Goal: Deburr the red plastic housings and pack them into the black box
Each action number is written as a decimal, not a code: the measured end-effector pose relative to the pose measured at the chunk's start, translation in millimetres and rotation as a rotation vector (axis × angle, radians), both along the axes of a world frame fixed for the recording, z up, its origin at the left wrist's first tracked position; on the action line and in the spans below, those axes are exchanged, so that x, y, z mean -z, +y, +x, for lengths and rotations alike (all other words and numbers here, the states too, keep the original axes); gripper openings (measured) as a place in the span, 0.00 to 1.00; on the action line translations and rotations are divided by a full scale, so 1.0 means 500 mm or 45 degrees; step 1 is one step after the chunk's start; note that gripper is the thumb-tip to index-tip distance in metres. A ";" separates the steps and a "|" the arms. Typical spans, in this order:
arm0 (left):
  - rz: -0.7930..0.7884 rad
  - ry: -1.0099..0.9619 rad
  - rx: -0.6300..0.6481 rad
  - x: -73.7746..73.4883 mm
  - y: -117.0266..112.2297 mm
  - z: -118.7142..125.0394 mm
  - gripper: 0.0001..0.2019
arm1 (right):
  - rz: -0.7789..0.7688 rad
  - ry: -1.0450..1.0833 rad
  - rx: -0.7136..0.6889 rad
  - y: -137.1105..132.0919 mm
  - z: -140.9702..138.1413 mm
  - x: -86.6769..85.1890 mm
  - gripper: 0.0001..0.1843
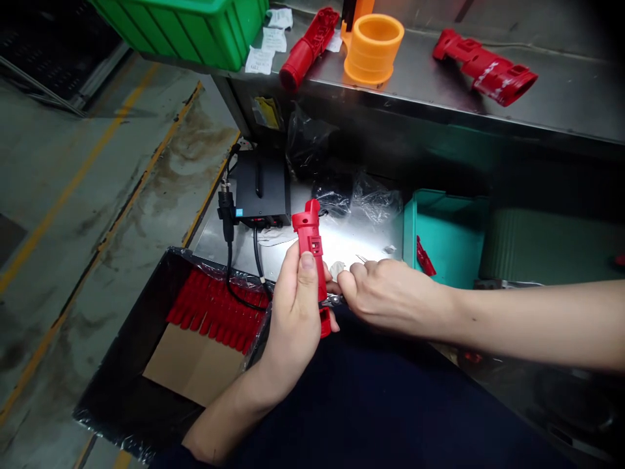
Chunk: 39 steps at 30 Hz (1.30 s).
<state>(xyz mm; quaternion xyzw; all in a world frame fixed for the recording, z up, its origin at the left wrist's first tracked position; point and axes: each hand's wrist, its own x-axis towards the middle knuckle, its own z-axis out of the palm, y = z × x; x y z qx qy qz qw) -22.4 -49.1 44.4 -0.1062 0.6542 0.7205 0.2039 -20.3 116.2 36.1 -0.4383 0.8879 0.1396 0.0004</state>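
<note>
My left hand (299, 306) is wrapped round a red plastic housing (312, 251), held nearly upright with its narrow end at the top. The thumb presses on the front face below a small square opening. At the housing's lower right side, my right hand (374, 286) is closed on small metal pliers (333, 300). Their jaws are at or very near the edge of the housing; contact is hard to make out. Most of the tool is hidden in the fist. A thin metal tip also sticks up behind the knuckles.
Left of my arm, a black lined crate (117, 365) holds rows of red parts (215, 309) and cardboard (188, 365). A black box-shaped device (263, 185) with cables stands behind. To the right is a teal bin (446, 228). The shelf (415, 98) bears red housings, an orange cup-shaped holder (374, 49) and a green bin (195, 32).
</note>
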 end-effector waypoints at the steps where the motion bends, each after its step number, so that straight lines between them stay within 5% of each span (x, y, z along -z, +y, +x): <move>1: -0.005 0.002 0.003 0.000 0.000 0.000 0.18 | 0.001 0.010 -0.009 0.001 0.001 0.002 0.09; 15: 0.193 -0.008 -0.049 0.001 0.004 -0.018 0.16 | -0.225 -0.010 0.093 0.020 -0.008 0.007 0.04; 19: 0.249 -0.016 -0.037 -0.005 0.004 -0.023 0.15 | -0.191 -0.063 0.128 0.029 -0.007 0.002 0.09; 34: 0.121 0.112 -0.034 -0.011 0.007 -0.014 0.16 | -0.168 -0.057 0.162 0.019 -0.008 -0.021 0.12; 39: 0.202 -0.041 0.049 -0.011 -0.006 -0.029 0.15 | -0.214 -0.043 0.128 0.022 -0.019 -0.032 0.05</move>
